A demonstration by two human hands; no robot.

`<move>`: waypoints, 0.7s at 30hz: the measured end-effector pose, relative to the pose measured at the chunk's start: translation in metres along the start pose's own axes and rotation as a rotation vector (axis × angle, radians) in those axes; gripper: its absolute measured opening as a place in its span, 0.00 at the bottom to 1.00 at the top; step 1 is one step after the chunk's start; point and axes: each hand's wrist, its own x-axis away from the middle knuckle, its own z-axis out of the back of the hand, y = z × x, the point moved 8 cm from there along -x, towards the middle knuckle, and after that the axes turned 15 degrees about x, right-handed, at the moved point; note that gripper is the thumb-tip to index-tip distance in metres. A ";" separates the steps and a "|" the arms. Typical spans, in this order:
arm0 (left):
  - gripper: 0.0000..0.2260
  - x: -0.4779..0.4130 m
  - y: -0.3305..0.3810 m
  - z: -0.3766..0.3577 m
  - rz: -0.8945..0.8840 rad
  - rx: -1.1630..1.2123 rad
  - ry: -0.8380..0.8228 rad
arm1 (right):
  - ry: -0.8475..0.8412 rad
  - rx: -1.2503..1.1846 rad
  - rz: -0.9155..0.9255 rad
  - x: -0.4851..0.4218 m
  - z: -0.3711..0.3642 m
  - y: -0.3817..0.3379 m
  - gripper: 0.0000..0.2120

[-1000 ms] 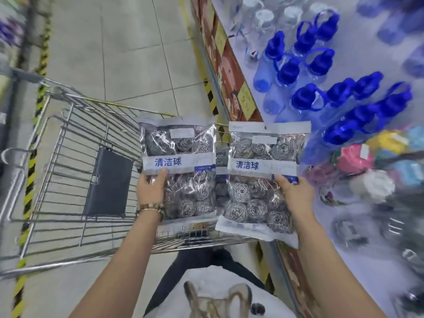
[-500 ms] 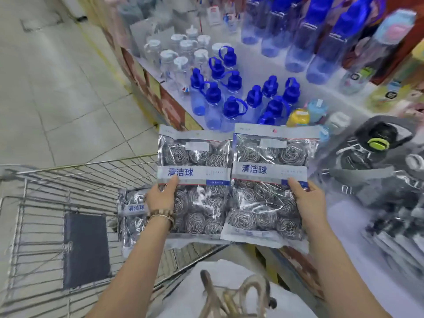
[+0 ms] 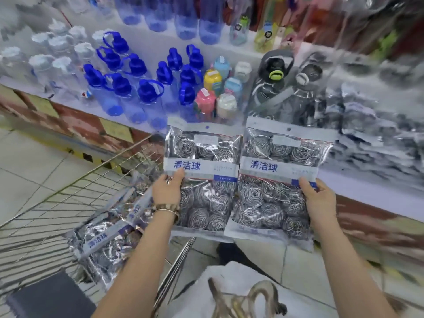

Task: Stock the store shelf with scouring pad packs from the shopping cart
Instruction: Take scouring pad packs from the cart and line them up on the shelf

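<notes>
Side by side, two scouring pad packs are held upright just before the shelf [image 3: 367, 187] edge. The left hand [image 3: 166, 191] grips the left pack [image 3: 204, 157] at its lower left side, with the thumb pressed on the front below the white label band. The right hand [image 3: 319, 200] grips the right pack [image 3: 275, 180], its fingers [image 3: 320, 183] curled round the right edge. The two packs touch along their inner edges. Spare packs [image 3: 107, 235] lie in the shopping cart [image 3: 91, 180] at lower left. Blue-capped bottles [image 3: 146, 90] stand on the shelf, with a blurred heap of packs [image 3: 378, 138] at right.
</notes>
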 end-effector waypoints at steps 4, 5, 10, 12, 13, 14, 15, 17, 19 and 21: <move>0.21 0.019 0.003 -0.047 -0.002 -0.046 -0.133 | 0.103 -0.057 -0.086 0.024 0.045 0.044 0.11; 0.20 0.027 0.007 -0.062 -0.015 -0.060 -0.186 | 0.140 -0.075 -0.107 0.030 0.057 0.055 0.10; 0.17 0.064 0.026 -0.137 -0.102 -0.159 -0.396 | 0.325 -0.140 -0.221 0.054 0.111 0.113 0.07; 0.17 0.084 0.033 -0.168 -0.140 -0.142 -0.480 | 0.369 -0.150 -0.258 0.063 0.131 0.134 0.06; 0.17 0.096 0.038 -0.183 -0.168 -0.149 -0.526 | 0.388 -0.130 -0.278 0.067 0.142 0.144 0.07; 0.17 0.108 0.041 -0.197 -0.191 -0.164 -0.568 | 0.410 -0.111 -0.297 0.072 0.153 0.156 0.11; 0.18 0.122 0.045 -0.212 -0.219 -0.180 -0.609 | 0.438 -0.102 -0.316 0.077 0.165 0.166 0.15; 0.18 0.154 0.051 -0.241 -0.252 -0.192 -0.676 | 0.505 -0.104 -0.371 0.087 0.191 0.189 0.17; 0.17 0.187 0.053 -0.270 -0.264 -0.209 -0.733 | 0.554 -0.132 -0.421 0.097 0.216 0.210 0.14; 0.16 0.224 0.052 -0.299 -0.267 -0.225 -0.794 | 0.615 -0.172 -0.450 0.105 0.246 0.231 0.14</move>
